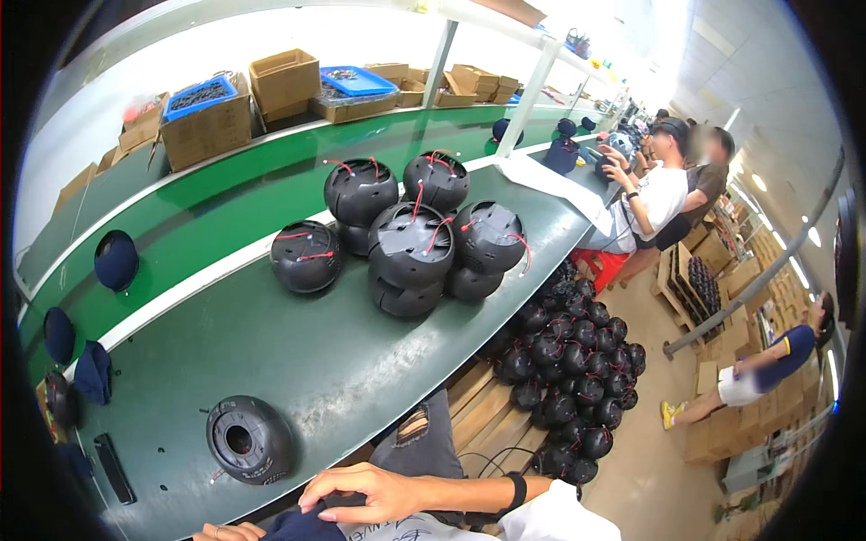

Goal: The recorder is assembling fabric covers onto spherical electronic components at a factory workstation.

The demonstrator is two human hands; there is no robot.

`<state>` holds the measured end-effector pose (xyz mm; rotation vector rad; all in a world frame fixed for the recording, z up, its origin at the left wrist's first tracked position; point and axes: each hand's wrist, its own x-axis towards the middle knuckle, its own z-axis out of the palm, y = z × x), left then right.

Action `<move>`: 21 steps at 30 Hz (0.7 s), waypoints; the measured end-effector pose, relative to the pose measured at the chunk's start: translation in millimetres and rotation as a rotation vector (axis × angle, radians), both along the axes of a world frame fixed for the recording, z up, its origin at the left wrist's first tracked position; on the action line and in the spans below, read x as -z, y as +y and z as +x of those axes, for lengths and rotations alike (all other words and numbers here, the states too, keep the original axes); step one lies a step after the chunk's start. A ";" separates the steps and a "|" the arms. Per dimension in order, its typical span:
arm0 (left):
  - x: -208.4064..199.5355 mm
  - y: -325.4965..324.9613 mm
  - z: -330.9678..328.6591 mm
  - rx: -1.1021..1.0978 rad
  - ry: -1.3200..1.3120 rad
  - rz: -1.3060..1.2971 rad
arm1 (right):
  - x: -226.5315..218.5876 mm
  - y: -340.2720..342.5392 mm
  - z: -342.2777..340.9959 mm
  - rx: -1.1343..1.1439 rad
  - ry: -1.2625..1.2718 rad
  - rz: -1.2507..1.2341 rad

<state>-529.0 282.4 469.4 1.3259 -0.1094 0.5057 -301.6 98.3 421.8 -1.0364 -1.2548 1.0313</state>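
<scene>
At the lower edge lies a navy cloth piece [305, 526], close to my body. My right hand [356, 491] is closed on its upper side, fingers curled down and thumb beneath. Of my left hand [227, 532], only bent fingers show at the cloth's left end; the rest is cut off by the frame edge. Just beyond my hands, a black round plastic shell [262, 451] sits on the green bench, its round hole facing up and left. Farther along stand several similar black shells [410, 248] with red wires, some stacked on others.
A green conveyor belt [198, 216] runs behind the bench [361, 361], carrying navy-covered round pieces [117, 260]. Cardboard boxes [212, 131] and blue trays line the shelf. A black bar [114, 469] lies at left. Black shells [577, 361] are heaped at right; people [663, 180] sit farther along.
</scene>
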 end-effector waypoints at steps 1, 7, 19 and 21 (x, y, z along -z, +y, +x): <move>4.2 -2.3 0.9 -0.060 -0.092 -0.043 | 1.5 -1.8 -1.0 0.012 0.012 -0.004; 15.3 -26.4 -11.0 -0.470 0.083 -0.174 | -8.3 -9.1 -8.2 0.196 -0.132 0.255; 49.3 -32.1 -25.9 -0.804 0.030 -0.706 | -11.8 12.5 -32.7 0.270 -0.232 0.331; 51.9 -31.3 -28.3 -0.771 0.199 -0.616 | -17.7 11.1 -30.4 0.321 -0.212 0.296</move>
